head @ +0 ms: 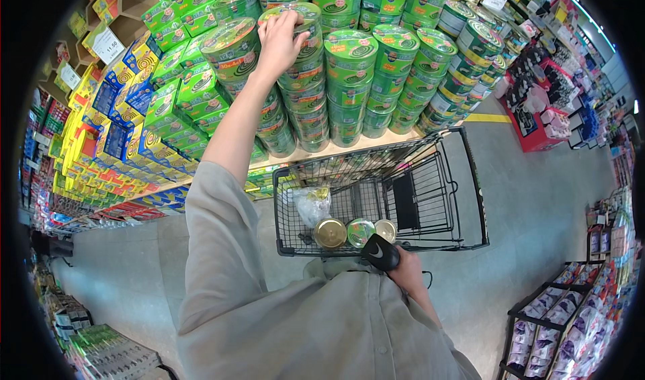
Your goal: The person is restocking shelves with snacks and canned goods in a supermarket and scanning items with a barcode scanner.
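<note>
My left hand (pixel 279 42) rests on the lid of a green mosquito-coil tub (pixel 311 40) at the top of a stack. Its fingers bend over the lid, and whether they grip it I cannot tell. Close to my body, my right hand (pixel 409 274) is wrapped around a black handheld barcode scanner (pixel 380 253). Just beyond the scanner, a gold-lidded container (pixel 330 233), a green mosquito-coil tub (pixel 361 232) and a pale-lidded container (pixel 385 230) sit along the near side of a black wire shopping cart (pixel 466 198). A clear plastic bag (pixel 312 206) lies in the cart.
More stacked green tubs (pixel 350 52) line the wooden display shelf (pixel 352 146). Green boxes (pixel 204 90) and blue-and-yellow boxes (pixel 113 141) fill its left part. A red display bin (pixel 541 128) stands far right. Racked purple packs (pixel 546 309) are at lower right.
</note>
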Available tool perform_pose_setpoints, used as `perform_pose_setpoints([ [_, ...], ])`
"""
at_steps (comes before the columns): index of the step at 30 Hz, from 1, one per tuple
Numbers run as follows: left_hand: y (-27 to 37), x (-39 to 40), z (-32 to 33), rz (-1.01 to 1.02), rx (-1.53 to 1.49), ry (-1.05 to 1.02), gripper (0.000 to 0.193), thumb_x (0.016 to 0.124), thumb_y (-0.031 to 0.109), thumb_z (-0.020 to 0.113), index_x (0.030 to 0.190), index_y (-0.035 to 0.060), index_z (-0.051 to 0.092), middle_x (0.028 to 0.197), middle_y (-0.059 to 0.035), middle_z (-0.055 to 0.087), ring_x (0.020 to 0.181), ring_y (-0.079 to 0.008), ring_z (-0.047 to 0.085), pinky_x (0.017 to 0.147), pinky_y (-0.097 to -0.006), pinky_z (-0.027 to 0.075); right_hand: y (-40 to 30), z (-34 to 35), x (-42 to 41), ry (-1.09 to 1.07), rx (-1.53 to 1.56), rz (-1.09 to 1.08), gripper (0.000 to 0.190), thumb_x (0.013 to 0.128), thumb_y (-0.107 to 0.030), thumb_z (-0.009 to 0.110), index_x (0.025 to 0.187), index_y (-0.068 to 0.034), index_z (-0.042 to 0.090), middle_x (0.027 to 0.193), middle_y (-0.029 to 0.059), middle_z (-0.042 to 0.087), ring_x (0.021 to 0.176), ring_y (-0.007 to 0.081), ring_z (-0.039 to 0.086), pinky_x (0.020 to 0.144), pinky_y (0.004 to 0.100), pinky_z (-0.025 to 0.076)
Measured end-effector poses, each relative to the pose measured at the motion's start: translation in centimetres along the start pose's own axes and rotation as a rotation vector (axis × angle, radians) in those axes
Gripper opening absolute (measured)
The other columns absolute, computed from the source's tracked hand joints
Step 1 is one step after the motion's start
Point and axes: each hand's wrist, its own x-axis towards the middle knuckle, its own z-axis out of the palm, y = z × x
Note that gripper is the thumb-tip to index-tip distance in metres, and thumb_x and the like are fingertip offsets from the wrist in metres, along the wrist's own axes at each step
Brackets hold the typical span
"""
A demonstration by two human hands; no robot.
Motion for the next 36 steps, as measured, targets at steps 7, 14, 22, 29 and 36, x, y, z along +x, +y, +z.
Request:
perform_pose_setpoints([
  [7, 0.7, 0.2, -0.5, 0.010, 0.101, -0.017, 0.039, 0.082, 0.024, 0.072, 0.112, 0.0077, 0.053, 0.109, -0.0090, 0.060, 0.108, -0.0278, 0.053, 0.097, -0.0438, 0.036, 1.2, -1.9, 0.9, -0.025, -0.005, -0.024, 0.028, 0.066, -0.012, 0.072, 0.091, -0.003, 0.064, 0.079, 0.0220, 0.065, 0.078, 0.0432, 0.062, 0.067, 0.0470, 0.051],
  [14, 6.7, -4.8, -2.6, -0.088, 0.013, 0.320, 0.049, 0.082, 0.021, 0.070, 0.120, -0.0018, 0.048, 0.117, -0.0194, 0.053, 0.111, -0.0358, 0.048, 0.098, -0.0464, 0.035, 4.8, -3.2, 1.8, 0.088, -0.010, -0.006, 0.030, 0.065, -0.012, 0.071, 0.093, -0.004, 0.064, 0.076, 0.0198, 0.066, 0.075, 0.0403, 0.064, 0.067, 0.0481, 0.051],
  [22, 15.9, -43.3, 3.8, -0.499, -0.033, -0.535, 0.057, 0.078, 0.022, 0.070, 0.126, -0.0018, 0.049, 0.124, -0.0258, 0.050, 0.120, -0.0438, 0.044, 0.103, -0.0553, 0.034, 9.8, -4.8, 3.0, 0.142, -0.241, 0.452, 0.030, 0.066, -0.016, 0.070, 0.093, -0.002, 0.068, 0.085, 0.0233, 0.067, 0.086, 0.0427, 0.065, 0.077, 0.0505, 0.053],
  [29, 21.2, -59.1, 1.6, -0.709, 0.100, -0.773, 0.044, 0.092, 0.042, 0.051, 0.104, 0.0028, 0.066, 0.115, -0.0186, 0.060, 0.114, -0.0374, 0.049, 0.107, -0.0558, 0.025, 17.8, -5.8, 3.2, 0.090, -0.371, 0.496, 0.026, 0.068, -0.017, 0.071, 0.087, 0.000, 0.067, 0.084, 0.0233, 0.067, 0.085, 0.0422, 0.065, 0.077, 0.0494, 0.053],
  [36, 22.6, -56.0, 2.9, -0.912, 0.194, -1.036, 0.041, 0.091, 0.042, 0.051, 0.102, 0.0072, 0.069, 0.108, -0.0166, 0.066, 0.115, -0.0376, 0.049, 0.106, -0.0631, 0.019, 20.3, -3.8, 2.3, 0.146, -0.436, 0.366, 0.025, 0.066, -0.011, 0.067, 0.091, -0.007, 0.067, 0.089, 0.0151, 0.068, 0.084, 0.0389, 0.065, 0.074, 0.0475, 0.053],
])
